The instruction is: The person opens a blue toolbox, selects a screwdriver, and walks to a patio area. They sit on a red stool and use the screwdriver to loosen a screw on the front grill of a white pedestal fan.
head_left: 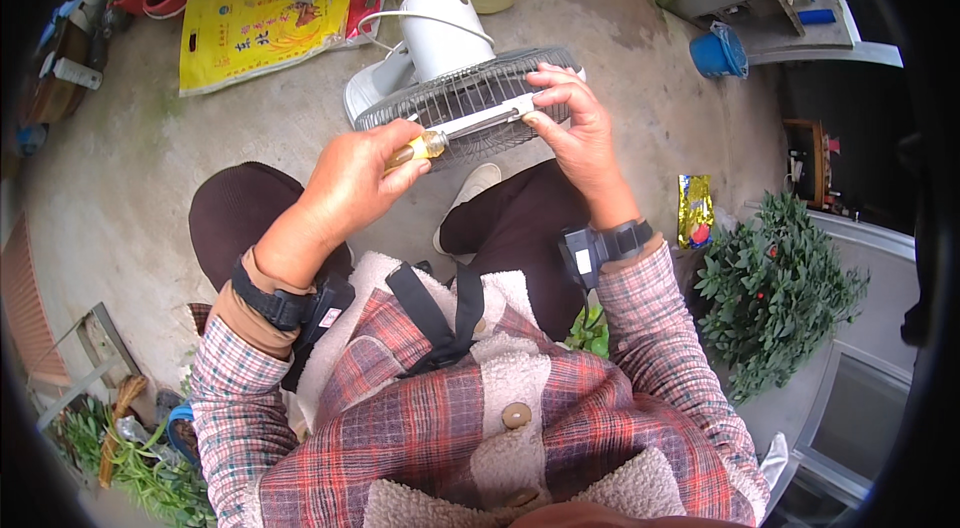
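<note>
Between left fingers (pixel 396 134), holding yellow-handled screwdriver (pixel 432 144), prob. for control; w/ right fingers (pixel 565 94), pinching white strip (pixel 519 106) near far end of shaft (pixel 480 126), prob. to steady it. At wrists, 2 black straps (pixel 630 238). Just beyond, white electric fan (pixel 440 43) on floor (pixel 630 68), grille (pixel 440 98) toward knees (pixel 245 213), prob. for easy reach. Count: 1 screwdriver, 1 strip, 1 fan; farther out, 1 yellow sack (pixel 225 43), 1 blue bucket (pixel 718 53).

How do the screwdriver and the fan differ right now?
The screwdriver is much smaller than the fan. The screwdriver has a yellowish handle; the fan is white with a grey wire grille. Your left hand grips the screwdriver, while the fan rests on the concrete floor.
</note>
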`<action>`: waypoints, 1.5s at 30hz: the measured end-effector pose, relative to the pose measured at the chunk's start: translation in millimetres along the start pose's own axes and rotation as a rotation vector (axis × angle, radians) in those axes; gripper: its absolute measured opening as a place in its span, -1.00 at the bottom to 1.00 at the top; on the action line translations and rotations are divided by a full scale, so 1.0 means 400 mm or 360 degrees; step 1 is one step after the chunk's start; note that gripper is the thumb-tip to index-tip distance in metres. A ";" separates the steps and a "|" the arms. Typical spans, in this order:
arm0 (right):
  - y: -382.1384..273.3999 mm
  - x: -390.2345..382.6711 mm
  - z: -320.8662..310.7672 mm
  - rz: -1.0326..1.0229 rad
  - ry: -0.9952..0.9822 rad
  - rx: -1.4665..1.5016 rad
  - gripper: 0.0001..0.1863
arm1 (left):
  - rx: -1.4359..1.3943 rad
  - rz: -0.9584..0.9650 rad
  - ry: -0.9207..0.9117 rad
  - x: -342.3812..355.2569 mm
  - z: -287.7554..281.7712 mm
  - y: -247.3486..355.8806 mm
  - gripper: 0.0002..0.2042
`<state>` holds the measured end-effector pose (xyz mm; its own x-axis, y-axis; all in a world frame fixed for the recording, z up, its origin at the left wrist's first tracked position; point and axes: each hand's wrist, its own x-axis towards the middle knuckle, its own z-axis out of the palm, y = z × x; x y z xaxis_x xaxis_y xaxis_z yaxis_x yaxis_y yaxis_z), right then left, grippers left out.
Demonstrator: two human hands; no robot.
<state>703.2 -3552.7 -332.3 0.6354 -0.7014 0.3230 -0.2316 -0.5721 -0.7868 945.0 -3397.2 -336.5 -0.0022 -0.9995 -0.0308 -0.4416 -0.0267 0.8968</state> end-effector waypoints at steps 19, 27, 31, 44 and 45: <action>-0.006 -0.005 0.017 -0.0120 -0.0035 -0.0043 -0.77 | -0.0773 -0.0520 -0.0215 -0.015 0.004 -0.028 -0.76; -0.006 -0.001 -0.013 -0.0086 -0.0164 -0.0004 -0.80 | 0.0078 0.0086 0.0252 -0.028 0.012 -0.016 -0.73; -0.007 0.004 -0.034 -0.0133 -0.0263 -0.0108 -0.82 | 0.0183 0.0115 0.0276 -0.030 0.021 -0.009 -0.75; 0.012 0.002 -0.012 -0.0185 -0.0122 -0.0090 -0.83 | -0.0527 -0.0370 -0.0041 -0.030 0.024 -0.030 -0.80; 0.012 0.002 -0.012 -0.0183 -0.0122 -0.0077 -0.82 | -0.0578 -0.0400 -0.0062 -0.029 0.022 -0.028 -0.80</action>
<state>699.2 -3558.0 -333.3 0.7137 -0.5967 0.3667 -0.1884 -0.6678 -0.7201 942.2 -3385.0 -350.2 0.0281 -0.9602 -0.2778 -0.0890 -0.2792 0.9561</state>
